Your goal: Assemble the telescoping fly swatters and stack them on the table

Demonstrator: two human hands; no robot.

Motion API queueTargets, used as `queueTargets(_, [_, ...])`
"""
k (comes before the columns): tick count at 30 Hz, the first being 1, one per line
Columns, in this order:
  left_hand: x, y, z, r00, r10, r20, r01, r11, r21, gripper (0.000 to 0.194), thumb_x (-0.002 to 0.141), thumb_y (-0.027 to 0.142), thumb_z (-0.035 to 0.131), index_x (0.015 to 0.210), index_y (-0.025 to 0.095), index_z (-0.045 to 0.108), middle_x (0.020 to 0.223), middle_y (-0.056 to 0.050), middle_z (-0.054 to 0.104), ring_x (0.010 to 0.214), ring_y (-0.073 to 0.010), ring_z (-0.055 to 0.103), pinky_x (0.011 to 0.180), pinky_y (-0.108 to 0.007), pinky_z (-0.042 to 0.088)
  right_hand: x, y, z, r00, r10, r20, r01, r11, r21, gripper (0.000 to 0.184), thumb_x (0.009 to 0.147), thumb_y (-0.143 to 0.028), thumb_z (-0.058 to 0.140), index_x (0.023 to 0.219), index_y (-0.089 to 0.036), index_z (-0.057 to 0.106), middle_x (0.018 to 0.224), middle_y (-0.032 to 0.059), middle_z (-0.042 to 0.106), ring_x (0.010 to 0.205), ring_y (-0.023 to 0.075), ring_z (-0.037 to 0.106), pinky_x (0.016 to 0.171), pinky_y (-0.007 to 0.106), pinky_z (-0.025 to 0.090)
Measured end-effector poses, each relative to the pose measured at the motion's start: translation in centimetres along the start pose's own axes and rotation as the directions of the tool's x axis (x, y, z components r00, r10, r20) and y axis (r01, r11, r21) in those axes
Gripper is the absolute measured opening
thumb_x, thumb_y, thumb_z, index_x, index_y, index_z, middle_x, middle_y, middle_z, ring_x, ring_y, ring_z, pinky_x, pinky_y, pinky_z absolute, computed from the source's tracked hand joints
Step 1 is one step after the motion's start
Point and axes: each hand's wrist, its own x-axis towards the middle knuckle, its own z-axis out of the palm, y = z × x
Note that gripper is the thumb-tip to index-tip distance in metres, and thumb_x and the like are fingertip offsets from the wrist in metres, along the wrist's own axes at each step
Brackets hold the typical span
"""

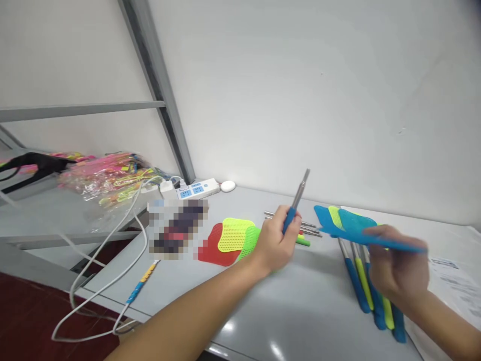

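My left hand [276, 243] is closed around the blue grip of a telescopic fly swatter handle [298, 198], whose metal rod points up and away. In my right hand [398, 265], blurred by motion, is a flat blue fly swatter head [361, 238], seen nearly edge-on. The rod and the blue head are apart. Below my right hand lie several fly swatters with blue and yellow grips [356, 283] and mesh heads [353, 219] toward the wall. Left of my left hand, red [216, 255], yellow [235, 233] and green [250, 240] swatter heads overlap on the table.
Metal rods [310, 230] lie behind my left hand. A power strip [198, 188] and a white round object [227, 186] stand near the wall. White cables [108, 240] hang at the left, by plastic-bagged colorful items [108, 175]. A printed sheet [451, 281] lies at right.
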Motion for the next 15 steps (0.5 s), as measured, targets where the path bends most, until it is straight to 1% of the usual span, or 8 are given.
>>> queueTargets(1, [-0.5,0.2,0.5,0.998,-0.015,0.061,0.015,1.0,0.001,0.022,0.099,0.039,0.04,0.094,0.021,0.051,0.06,0.007,0.04,0.053,-0.0088,0.038,0.054,-0.022,0.032,0.1,0.8,-0.5,0.979,0.138,-0.148,-0.143,0.99,-0.021,0.012,0.086,-0.035,0.058,0.09,-0.023,0.059,0.086,0.0058,0.064,0.079,0.0258,0.063,0.069,0.044,0.052])
queueTargets(2, [-1.0,0.3,1.1,0.992,-0.03,0.126,0.029,1.0,0.009,0.022,0.099,0.039,0.04,0.094,0.021,0.052,0.061,0.007,0.041,0.053,-0.009,0.038,0.054,-0.022,0.032,0.3,1.5,-0.8,0.931,0.25,-0.265,-0.26,0.966,-0.004,0.018,0.088,-0.04,0.056,0.094,-0.023,0.059,0.087,0.0054,0.062,0.079,0.025,0.061,0.068,0.043,0.052])
queueTargets(4, [-1.9,0.6,2.0,0.96,-0.077,0.269,0.064,0.996,0.057,0.021,0.098,0.039,0.04,0.097,0.022,0.053,0.062,0.006,0.043,0.052,-0.0096,0.038,0.053,-0.023,0.031,0.7,2.7,-1.1,0.817,0.465,-0.342,-0.44,0.885,0.152,0.024,0.089,-0.045,0.055,0.1,-0.023,0.057,0.086,0.0027,0.059,0.074,0.0214,0.058,0.063,0.039,0.051])
queueTargets(6, [-2.4,0.9,2.6,0.903,-0.169,0.396,0.113,0.981,0.159,0.022,0.097,0.039,0.04,0.106,0.024,0.054,0.062,0.006,0.045,0.053,-0.0109,0.039,0.052,-0.024,0.029,1.0,3.2,-1.1,0.694,0.682,-0.231,-0.583,0.72,0.377,0.024,0.085,-0.046,0.061,0.091,-0.024,0.053,0.071,-0.0033,0.053,0.057,0.0144,0.05,0.051,0.029,0.047])
queueTargets(8, [-2.6,1.2,2.9,0.826,-0.277,0.491,0.157,0.95,0.272,0.027,0.097,0.039,0.039,0.119,0.028,0.051,0.065,0.004,0.049,0.057,-0.0132,0.044,0.053,-0.024,0.029,1.2,3.2,-1.1,0.611,0.791,-0.035,-0.64,0.519,0.567,0.028,0.082,-0.042,0.067,0.08,-0.024,0.047,0.058,-0.0083,0.042,0.047,0.009,0.037,0.045,0.023,0.041])
queueTargets(10, [-2.6,1.2,2.9,0.754,-0.347,0.558,0.173,0.924,0.341,0.034,0.097,0.04,0.037,0.128,0.031,0.046,0.071,0.003,0.053,0.063,-0.0155,0.048,0.057,-0.025,0.032,1.3,2.9,-1.1,0.577,0.808,0.117,-0.653,0.371,0.66,0.033,0.082,-0.04,0.07,0.074,-0.023,0.042,0.053,-0.01,0.037,0.044,0.007,0.031,0.046,0.023,0.041])
queueTargets(12, [-2.4,1.1,2.9,0.717,-0.377,0.586,0.185,0.914,0.362,0.036,0.098,0.041,0.035,0.132,0.031,0.043,0.075,0.001,0.055,0.067,-0.017,0.051,0.061,-0.027,0.035,1.3,2.6,-1.2,0.562,0.808,0.179,-0.673,0.321,0.666,0.033,0.082,-0.04,0.07,0.074,-0.023,0.043,0.053,-0.0094,0.041,0.044,0.0073,0.034,0.049,0.025,0.045])
queueTargets(15, [-2.0,0.8,2.7,0.729,-0.413,0.546,0.229,0.899,0.374,0.04,0.099,0.045,0.032,0.135,0.031,0.041,0.08,0.0,0.057,0.072,-0.0187,0.053,0.067,-0.029,0.04,1.3,2.6,-1.3,0.546,0.817,0.183,-0.691,0.316,0.65,0.032,0.081,-0.041,0.071,0.075,-0.023,0.046,0.052,-0.0076,0.048,0.044,0.0085,0.039,0.05,0.026,0.047])
